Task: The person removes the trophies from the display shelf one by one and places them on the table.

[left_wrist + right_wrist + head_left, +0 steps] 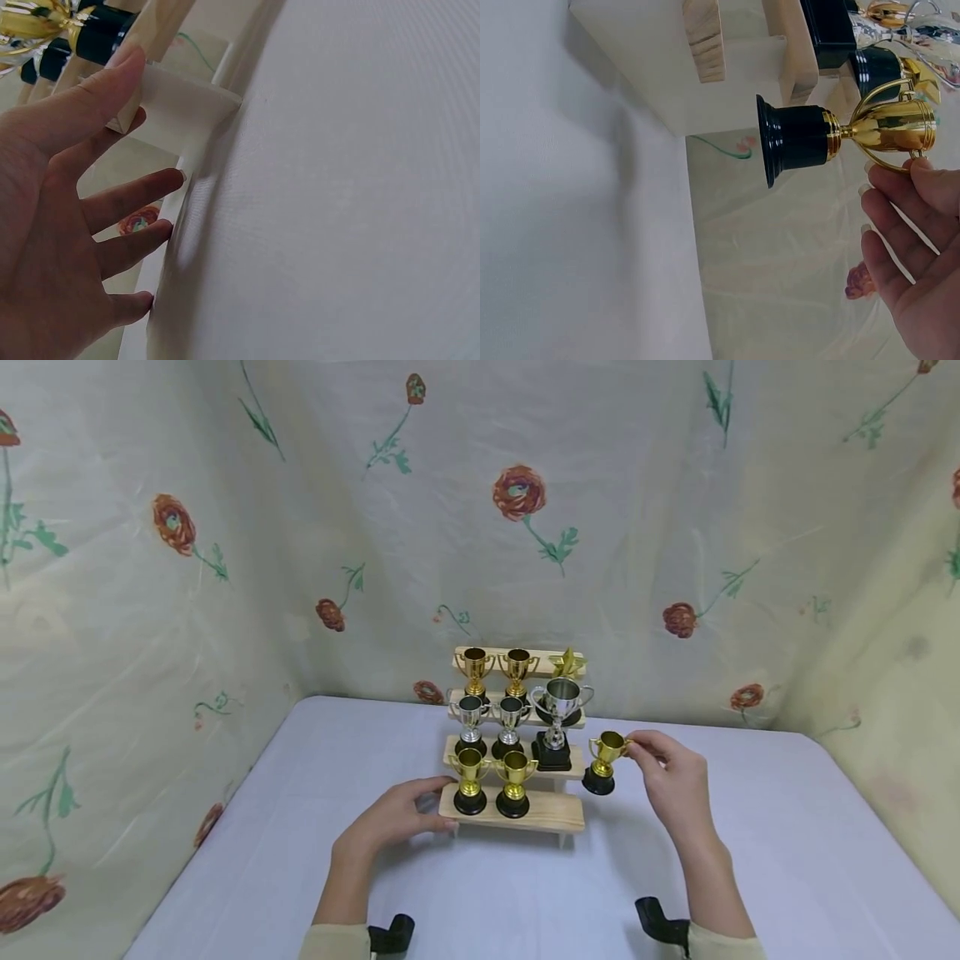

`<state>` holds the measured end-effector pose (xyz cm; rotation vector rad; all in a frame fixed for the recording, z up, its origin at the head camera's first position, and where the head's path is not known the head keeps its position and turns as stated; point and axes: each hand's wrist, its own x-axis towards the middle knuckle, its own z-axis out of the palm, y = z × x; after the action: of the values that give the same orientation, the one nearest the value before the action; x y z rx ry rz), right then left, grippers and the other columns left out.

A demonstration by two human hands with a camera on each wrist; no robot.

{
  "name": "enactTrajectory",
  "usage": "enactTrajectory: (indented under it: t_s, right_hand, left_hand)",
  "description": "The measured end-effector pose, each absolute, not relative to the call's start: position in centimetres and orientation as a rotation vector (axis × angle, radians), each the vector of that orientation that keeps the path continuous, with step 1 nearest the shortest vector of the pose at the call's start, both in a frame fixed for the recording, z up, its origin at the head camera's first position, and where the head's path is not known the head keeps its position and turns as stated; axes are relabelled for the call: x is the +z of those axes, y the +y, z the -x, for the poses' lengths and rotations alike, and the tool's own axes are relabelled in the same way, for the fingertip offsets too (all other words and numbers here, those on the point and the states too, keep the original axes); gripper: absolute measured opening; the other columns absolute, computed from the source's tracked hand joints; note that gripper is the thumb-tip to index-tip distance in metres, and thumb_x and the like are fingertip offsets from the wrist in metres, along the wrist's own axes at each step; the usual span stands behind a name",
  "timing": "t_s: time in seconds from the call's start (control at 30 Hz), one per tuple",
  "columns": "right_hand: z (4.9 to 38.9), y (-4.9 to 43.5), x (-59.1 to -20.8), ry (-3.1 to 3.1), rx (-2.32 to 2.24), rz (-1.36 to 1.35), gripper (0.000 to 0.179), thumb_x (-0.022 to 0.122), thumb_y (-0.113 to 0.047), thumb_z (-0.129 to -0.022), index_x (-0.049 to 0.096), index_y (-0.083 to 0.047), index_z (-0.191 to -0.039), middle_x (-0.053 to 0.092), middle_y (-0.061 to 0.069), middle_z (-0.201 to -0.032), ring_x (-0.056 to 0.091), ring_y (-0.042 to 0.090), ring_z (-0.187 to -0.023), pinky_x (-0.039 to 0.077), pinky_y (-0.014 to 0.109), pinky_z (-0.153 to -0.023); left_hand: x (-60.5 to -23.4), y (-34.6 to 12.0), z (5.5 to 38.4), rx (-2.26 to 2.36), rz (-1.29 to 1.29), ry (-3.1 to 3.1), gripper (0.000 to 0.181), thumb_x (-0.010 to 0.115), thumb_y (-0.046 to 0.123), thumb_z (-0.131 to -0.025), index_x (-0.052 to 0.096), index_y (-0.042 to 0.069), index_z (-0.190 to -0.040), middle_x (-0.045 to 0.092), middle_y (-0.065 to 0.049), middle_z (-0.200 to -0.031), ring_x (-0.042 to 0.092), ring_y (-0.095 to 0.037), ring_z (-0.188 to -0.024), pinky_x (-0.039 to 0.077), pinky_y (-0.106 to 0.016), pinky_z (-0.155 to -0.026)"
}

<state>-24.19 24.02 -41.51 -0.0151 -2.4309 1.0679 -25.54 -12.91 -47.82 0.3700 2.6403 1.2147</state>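
My right hand (pixel 675 774) pinches a small gold trophy cup (pixel 611 746) by one handle, thumb against fingertips. The cup is upright on its black base (pixel 799 135), held off the right end of a stepped wooden display stand (pixel 558 814). At the stand's left end, my left hand (pixel 395 814) grips the lowest shelf, thumb and forefinger on the plank's end (pixel 126 112) and the other fingers spread. Two gold cups (pixel 514 766) stand on that lowest shelf, left and middle; its right part is bare wood.
Higher shelves carry two small silver cups (pixel 510 714), a larger silver cup (pixel 561 697), two more gold cups (pixel 518 665) and a gold star trophy (pixel 567 663). The stand sits on a white-covered table (pixel 517 902). Behind hangs a flowered curtain (pixel 615 527).
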Motion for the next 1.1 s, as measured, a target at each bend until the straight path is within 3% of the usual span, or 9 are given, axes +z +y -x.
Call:
enactTrajectory:
  t_s: [0.17,0.43,0.73,1.1]
  right_hand:
    - [24.7,24.1,-41.8,-2.414,1.072,0.032,0.015,0.063,-0.014,-0.098,0.073,-0.008,-0.108,0.077,0.01,-0.101,0.067,0.016,-0.09,0.046,0.013,-0.067]
    - [25.9,24.2,-42.5,-2.423,1.104,0.056,0.017,0.062,-0.012,-0.098,0.073,-0.006,-0.108,0.077,0.013,-0.1,0.074,0.026,-0.092,0.047,0.012,-0.066]
    - [26.7,24.4,-43.4,-2.463,1.104,0.088,0.018,0.06,-0.013,-0.099,0.072,-0.005,-0.109,0.076,0.014,-0.1,0.073,0.026,-0.092,0.049,0.017,-0.069]
    - [27.6,23.9,-43.4,-2.454,1.099,0.084,0.017,0.06,-0.012,-0.099,0.072,-0.005,-0.108,0.076,0.016,-0.099,0.073,0.028,-0.092,0.048,0.017,-0.062]
  left_hand:
    - [-47.7,-13.0,25.5,1.213,-0.381,2.64,0.074,0.083,0.046,-0.074,0.056,0.029,-0.141,0.053,0.001,-0.149,0.041,-0.03,-0.144,0.033,-0.056,-0.119]
    - [-47.6,-13.1,25.4,1.219,-0.376,2.645,0.073,0.083,0.047,-0.074,0.057,0.031,-0.14,0.053,0.0,-0.149,0.041,-0.031,-0.144,0.033,-0.058,-0.118]
    - [-47.9,-13.1,25.5,1.216,-0.391,2.646,0.074,0.082,0.05,-0.075,0.055,0.031,-0.141,0.053,0.002,-0.149,0.042,-0.029,-0.144,0.034,-0.055,-0.118]
    - [-47.8,-13.1,25.4,1.202,-0.374,2.644,0.072,0.082,0.051,-0.074,0.056,0.034,-0.14,0.056,0.003,-0.146,0.044,-0.028,-0.142,0.034,-0.056,-0.118]
